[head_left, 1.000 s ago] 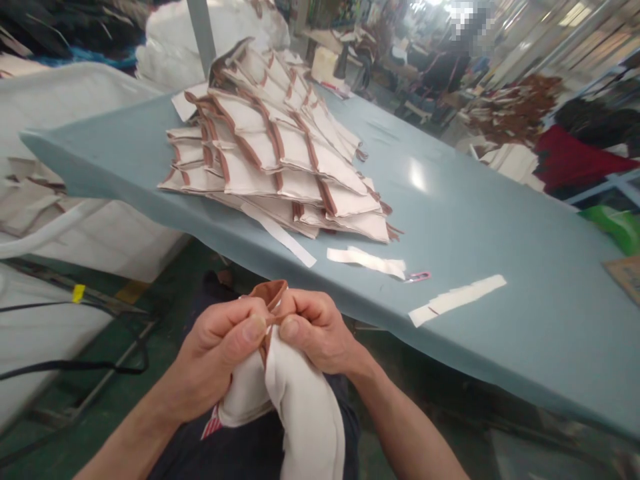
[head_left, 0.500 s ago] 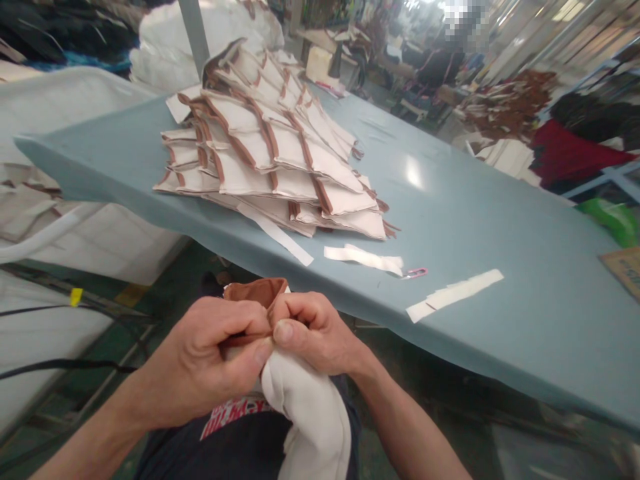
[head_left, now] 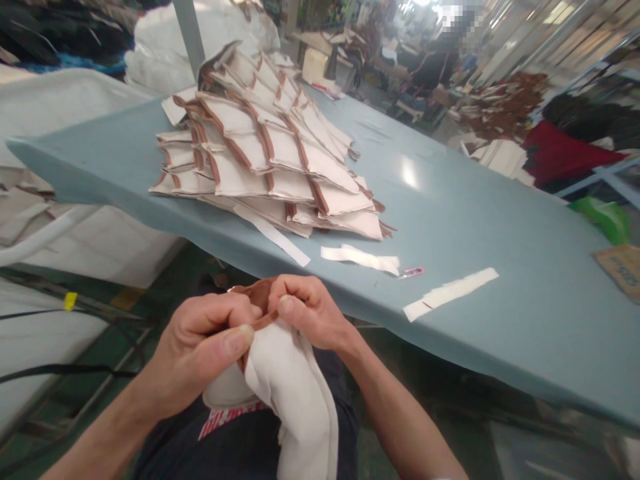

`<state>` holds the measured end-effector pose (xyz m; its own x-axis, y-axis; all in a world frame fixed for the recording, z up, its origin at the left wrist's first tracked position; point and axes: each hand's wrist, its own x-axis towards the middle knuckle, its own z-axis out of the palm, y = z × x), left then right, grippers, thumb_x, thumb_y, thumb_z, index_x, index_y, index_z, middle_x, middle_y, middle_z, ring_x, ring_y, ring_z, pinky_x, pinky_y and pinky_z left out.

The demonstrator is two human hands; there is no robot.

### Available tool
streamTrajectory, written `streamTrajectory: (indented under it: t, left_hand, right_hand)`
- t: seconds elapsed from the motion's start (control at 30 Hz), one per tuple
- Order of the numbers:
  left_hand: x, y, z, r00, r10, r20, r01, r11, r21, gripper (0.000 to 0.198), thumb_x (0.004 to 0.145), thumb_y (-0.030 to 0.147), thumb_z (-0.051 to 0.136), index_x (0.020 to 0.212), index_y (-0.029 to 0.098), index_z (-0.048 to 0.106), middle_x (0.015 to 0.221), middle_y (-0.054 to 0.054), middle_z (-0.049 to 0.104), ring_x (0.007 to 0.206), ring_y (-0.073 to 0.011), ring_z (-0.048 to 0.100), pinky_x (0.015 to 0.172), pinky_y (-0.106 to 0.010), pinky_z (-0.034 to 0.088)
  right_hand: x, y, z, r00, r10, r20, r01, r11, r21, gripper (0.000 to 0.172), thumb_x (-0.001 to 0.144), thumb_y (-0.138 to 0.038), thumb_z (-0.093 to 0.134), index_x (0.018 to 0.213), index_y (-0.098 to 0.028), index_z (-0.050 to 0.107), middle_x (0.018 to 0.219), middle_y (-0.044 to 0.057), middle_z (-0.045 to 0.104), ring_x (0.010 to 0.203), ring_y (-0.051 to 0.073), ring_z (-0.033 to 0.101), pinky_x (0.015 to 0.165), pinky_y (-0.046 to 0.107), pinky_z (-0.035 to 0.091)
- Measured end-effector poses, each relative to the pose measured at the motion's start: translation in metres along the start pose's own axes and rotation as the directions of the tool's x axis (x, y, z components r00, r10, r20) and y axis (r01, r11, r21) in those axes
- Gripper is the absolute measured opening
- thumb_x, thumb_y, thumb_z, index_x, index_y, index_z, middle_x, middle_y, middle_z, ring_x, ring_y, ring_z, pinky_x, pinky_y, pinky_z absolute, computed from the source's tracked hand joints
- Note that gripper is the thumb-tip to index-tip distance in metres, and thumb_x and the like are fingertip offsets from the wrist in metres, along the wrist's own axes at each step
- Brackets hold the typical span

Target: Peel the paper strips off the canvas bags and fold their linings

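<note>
Between my hands, over my lap, is a cream fabric piece (head_left: 293, 380) with a brown edge band. My left hand (head_left: 207, 347) pinches the brown edge between thumb and fingers. A short way to the right, my right hand (head_left: 310, 310) grips the same edge, thumb on the near side. The cream cloth hangs down from the edge onto my dark clothing. On the table ahead lie pale fabric strips (head_left: 363, 258), pink-handled thread snips (head_left: 413, 272) and another stack of strips (head_left: 450, 293).
A large pile of cream pieces with brown edging (head_left: 270, 147) covers the left part of the blue-covered table (head_left: 450, 213). White bins (head_left: 125, 240) stand at the left. A piece of cardboard (head_left: 620, 270) lies at the right edge.
My hands have moved apart along the brown edge, the left one shifting left and the right one slightly up. More of the edge and cream cloth now shows between them.
</note>
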<state>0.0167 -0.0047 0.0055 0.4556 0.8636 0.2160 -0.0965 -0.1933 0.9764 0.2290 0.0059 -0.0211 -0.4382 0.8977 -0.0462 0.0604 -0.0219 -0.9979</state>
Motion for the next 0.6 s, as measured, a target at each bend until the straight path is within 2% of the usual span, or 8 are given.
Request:
streamTrajectory:
  t: [0.13, 0.23, 0.3, 0.37, 0.43, 0.5, 0.6]
  left_hand:
    - [-0.011, 0.007, -0.013, 0.997, -0.007, -0.072, 0.014, 0.996, 0.090, 0.073, 0.104, 0.072, 0.075, 0.056, 0.021, 0.056, 0.051, 0.003, 0.050, 0.046, -0.0120, 0.046, 0.045, -0.026, 0.036]
    - [-0.023, 0.017, -0.014, 0.978, -0.090, -0.188, 0.098, 0.995, 0.033, 0.072, 0.102, 0.071, 0.076, 0.054, 0.022, 0.055, 0.050, 0.002, 0.048, 0.045, -0.0138, 0.046, 0.045, -0.030, 0.036]
    - [-0.028, 0.020, -0.014, 0.938, -0.229, -0.260, 0.217, 0.973, -0.074, 0.068, 0.098, 0.069, 0.079, 0.056, 0.022, 0.052, 0.053, 0.002, 0.049, 0.047, -0.0145, 0.046, 0.046, -0.031, 0.038]
    - [-0.028, 0.019, -0.019, 0.875, -0.369, -0.313, 0.327, 0.928, -0.180, 0.062, 0.093, 0.064, 0.081, 0.058, 0.023, 0.049, 0.056, 0.002, 0.049, 0.048, -0.0148, 0.046, 0.047, -0.031, 0.039]
    - [-0.024, 0.013, -0.028, 0.834, -0.439, -0.334, 0.376, 0.896, -0.237, 0.058, 0.089, 0.058, 0.083, 0.060, 0.024, 0.045, 0.056, 0.003, 0.047, 0.047, -0.0140, 0.044, 0.045, -0.029, 0.038]
    - [-0.019, 0.004, -0.040, 0.847, -0.424, -0.321, 0.375, 0.904, -0.205, 0.059, 0.088, 0.057, 0.084, 0.061, 0.024, 0.043, 0.056, 0.004, 0.045, 0.048, -0.0126, 0.043, 0.045, -0.026, 0.037]
    - [-0.013, -0.002, -0.055, 0.923, -0.328, -0.200, 0.334, 0.942, -0.003, 0.055, 0.097, 0.062, 0.077, 0.066, 0.021, 0.057, 0.062, 0.003, 0.057, 0.056, -0.0138, 0.051, 0.051, -0.023, 0.043]
  right_hand:
    - [0.000, 0.003, -0.012, 0.996, -0.092, 0.008, 0.092, 0.995, -0.035, 0.078, 0.102, -0.097, 0.052, 0.086, -0.022, 0.065, 0.080, 0.000, 0.062, 0.076, 0.018, 0.054, 0.071, 0.031, 0.043]
    - [-0.001, -0.002, -0.018, 0.991, -0.129, 0.045, 0.131, 0.990, -0.054, 0.072, 0.107, -0.090, 0.053, 0.091, -0.021, 0.069, 0.086, 0.002, 0.065, 0.079, 0.018, 0.055, 0.074, 0.031, 0.044]
    - [-0.002, -0.006, -0.022, 0.990, -0.117, 0.080, 0.119, 0.993, -0.025, 0.065, 0.105, -0.084, 0.063, 0.090, -0.021, 0.069, 0.083, 0.000, 0.063, 0.074, 0.017, 0.052, 0.070, 0.030, 0.042]
    - [-0.003, -0.011, -0.025, 0.992, -0.094, 0.084, 0.095, 0.995, -0.002, 0.058, 0.099, -0.077, 0.077, 0.088, -0.021, 0.067, 0.079, -0.003, 0.058, 0.070, 0.015, 0.047, 0.066, 0.029, 0.039]
    - [-0.004, -0.015, -0.028, 0.995, -0.082, 0.055, 0.082, 0.997, 0.007, 0.054, 0.094, -0.071, 0.086, 0.087, -0.022, 0.064, 0.076, -0.004, 0.055, 0.068, 0.014, 0.044, 0.064, 0.028, 0.038]
    - [-0.006, -0.020, -0.030, 0.997, -0.079, 0.022, 0.079, 0.997, 0.010, 0.052, 0.094, -0.067, 0.088, 0.087, -0.022, 0.063, 0.076, -0.004, 0.056, 0.068, 0.014, 0.044, 0.064, 0.027, 0.038]
    - [-0.010, -0.032, -0.033, 0.995, -0.096, 0.015, 0.095, 0.995, 0.016, 0.049, 0.096, -0.062, 0.087, 0.085, -0.022, 0.062, 0.074, -0.004, 0.054, 0.067, 0.013, 0.042, 0.062, 0.027, 0.036]
